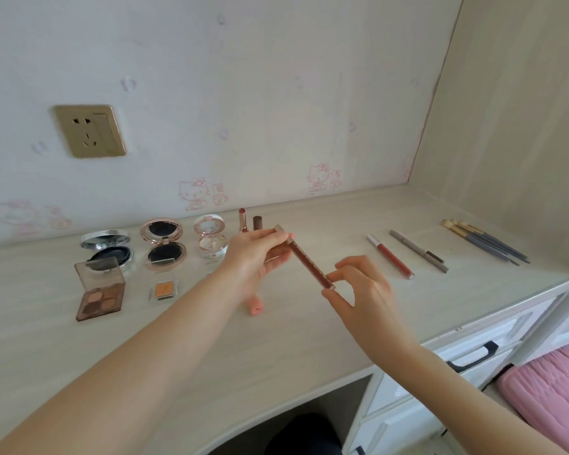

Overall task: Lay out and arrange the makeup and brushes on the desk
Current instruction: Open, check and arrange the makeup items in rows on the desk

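I hold a long brown-red lip gloss tube above the desk. My left hand grips its upper capped end, and my right hand pinches its lower end between thumb and fingers. At the back left lie open compacts: a silver one, a rose-gold one and a small floral one. In front of them sit a brown eyeshadow palette and a small orange pan. A pink item lies under my left wrist. Two lipsticks stand by the wall.
To the right lie a red gloss tube, a grey pencil and a fan of several brushes. A wall socket is at upper left. White drawers and a pink cushion are at lower right.
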A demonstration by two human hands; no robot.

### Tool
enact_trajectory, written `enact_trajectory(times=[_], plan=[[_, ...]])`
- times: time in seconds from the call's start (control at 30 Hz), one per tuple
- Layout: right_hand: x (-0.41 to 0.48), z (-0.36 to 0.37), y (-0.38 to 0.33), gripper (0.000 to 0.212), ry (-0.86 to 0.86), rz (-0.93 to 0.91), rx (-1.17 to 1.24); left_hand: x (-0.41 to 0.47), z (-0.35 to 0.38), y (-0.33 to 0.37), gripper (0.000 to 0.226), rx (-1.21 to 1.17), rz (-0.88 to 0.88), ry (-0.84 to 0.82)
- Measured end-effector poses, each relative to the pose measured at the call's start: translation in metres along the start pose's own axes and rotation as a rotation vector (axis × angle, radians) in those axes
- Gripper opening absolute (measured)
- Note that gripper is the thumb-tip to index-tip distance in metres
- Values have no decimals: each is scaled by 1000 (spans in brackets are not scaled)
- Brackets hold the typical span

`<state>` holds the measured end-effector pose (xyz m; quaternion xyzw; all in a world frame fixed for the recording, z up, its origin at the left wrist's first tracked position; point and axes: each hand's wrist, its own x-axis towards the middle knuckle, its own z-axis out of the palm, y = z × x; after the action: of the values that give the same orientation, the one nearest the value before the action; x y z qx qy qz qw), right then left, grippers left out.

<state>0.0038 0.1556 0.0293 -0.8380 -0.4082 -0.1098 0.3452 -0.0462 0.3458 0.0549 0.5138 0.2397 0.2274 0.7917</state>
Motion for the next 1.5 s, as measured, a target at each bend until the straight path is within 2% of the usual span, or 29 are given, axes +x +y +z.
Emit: enact_trajectory(times=[0.1,0.2,0.37,0.5,0.7,0.9,1.07,1.17,1.3,1.37,1.5], plan=[[-2,4,-21,12,-35,59,142,-17,-17,6,17,-20,9,-9],[0,9,-42,13,-131,233,327,-36,-30,12,23,37,65,-19],[1,20,-76,20,-253,478,814,-70,-48,15,18,185,188,-73],[-1,32,-95,21,-326,549,1014,-89,-61,16,17,265,245,-64],[-2,51,-120,17,-449,532,1038,-103,-87,21,11,328,330,13],[5,63,-127,26,-528,500,885,-105,-124,17,8,631,388,104],[16,66,-130,32,-525,508,962,-109,-148,14,20,805,418,123],[18,68,-132,41,-525,422,939,-113,-160,11,23,975,481,114],[11,78,-133,36,-507,275,710,-118,-172,6,28,1149,592,128],[7,82,-130,33,-482,238,659,-119,-174,3,32,1106,617,159],[-1,83,-125,30,-485,277,888,-124,-173,2,23,898,565,178]])
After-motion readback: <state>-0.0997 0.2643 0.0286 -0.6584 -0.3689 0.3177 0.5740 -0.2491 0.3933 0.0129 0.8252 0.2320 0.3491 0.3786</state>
